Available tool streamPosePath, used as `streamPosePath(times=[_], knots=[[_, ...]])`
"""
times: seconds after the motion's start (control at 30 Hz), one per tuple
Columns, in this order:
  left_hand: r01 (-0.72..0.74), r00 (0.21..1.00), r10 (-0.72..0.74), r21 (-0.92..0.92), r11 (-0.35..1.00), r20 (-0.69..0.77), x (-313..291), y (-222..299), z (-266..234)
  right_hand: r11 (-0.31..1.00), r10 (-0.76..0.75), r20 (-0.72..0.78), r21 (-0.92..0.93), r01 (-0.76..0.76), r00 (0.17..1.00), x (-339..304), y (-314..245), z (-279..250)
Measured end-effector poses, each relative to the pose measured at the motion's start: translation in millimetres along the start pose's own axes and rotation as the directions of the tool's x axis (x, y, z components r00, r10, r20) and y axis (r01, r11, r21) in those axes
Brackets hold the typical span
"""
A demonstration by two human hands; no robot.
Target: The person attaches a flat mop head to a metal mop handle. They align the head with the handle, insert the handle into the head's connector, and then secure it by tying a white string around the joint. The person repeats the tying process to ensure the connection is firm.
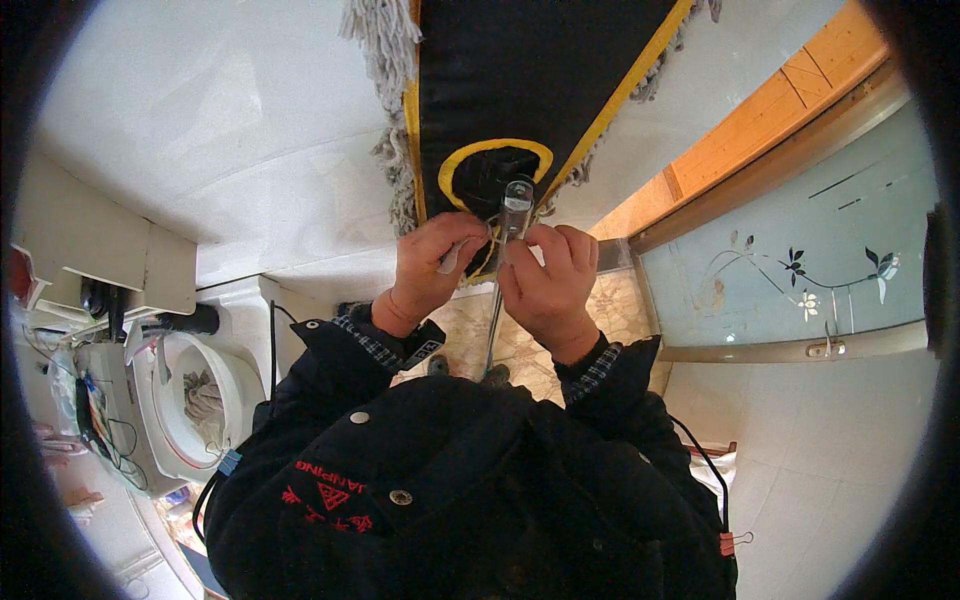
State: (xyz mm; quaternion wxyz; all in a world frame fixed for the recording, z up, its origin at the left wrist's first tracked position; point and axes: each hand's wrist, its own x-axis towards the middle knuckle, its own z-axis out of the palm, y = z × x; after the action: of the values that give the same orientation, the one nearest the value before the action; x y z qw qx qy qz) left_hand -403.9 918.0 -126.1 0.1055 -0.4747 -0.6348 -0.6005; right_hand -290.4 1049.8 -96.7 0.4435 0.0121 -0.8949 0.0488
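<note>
One black mop pad point(530, 80) with yellow edging, one yellow ring and grey fringe along two sides stands before the white wall, above both hands. One metal pole point(494, 330) runs below it. The left hand point(432, 262) pinches one pale strip point(452, 255); the right hand point(551, 282) curls beside the pole, its grip unclear. Outward: one open white tub point(245, 390), one frosted glass door point(790, 290), two clips, blue point(229, 461) and red point(727, 543).

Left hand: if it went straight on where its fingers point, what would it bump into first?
Probably the shiny pole end, beside the left hand; depth is unclear, so it might meet the black fringed pad instead.
</note>
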Motion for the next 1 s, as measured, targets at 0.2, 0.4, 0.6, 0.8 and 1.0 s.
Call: streamPosePath(times=[0.2,0.4,0.6,0.8,1.0], knots=[[0.048,0.999,-0.048,-0.025,0.999,0.002,2,0,-1,0.994,0.010,-0.026,-0.111,-0.013,1.000,3,-16,4],[0.107,0.994,-0.106,-0.054,0.993,0.028,0,-3,-2,0.982,-0.089,-0.046,-0.171,0.080,0.995,2,-10,16],[0.218,0.974,-0.225,-0.288,0.932,0.007,-7,-10,3,0.984,-0.117,-0.064,-0.141,0.107,0.991,-4,0,22],[0.252,0.961,-0.272,-0.239,0.938,-0.052,-4,-11,7,0.989,-0.119,-0.112,-0.106,0.107,0.987,-4,4,26],[0.293,0.931,-0.318,-0.152,0.944,-0.180,-6,-10,19,0.995,-0.090,-0.150,-0.064,0.081,0.985,-2,2,29]])
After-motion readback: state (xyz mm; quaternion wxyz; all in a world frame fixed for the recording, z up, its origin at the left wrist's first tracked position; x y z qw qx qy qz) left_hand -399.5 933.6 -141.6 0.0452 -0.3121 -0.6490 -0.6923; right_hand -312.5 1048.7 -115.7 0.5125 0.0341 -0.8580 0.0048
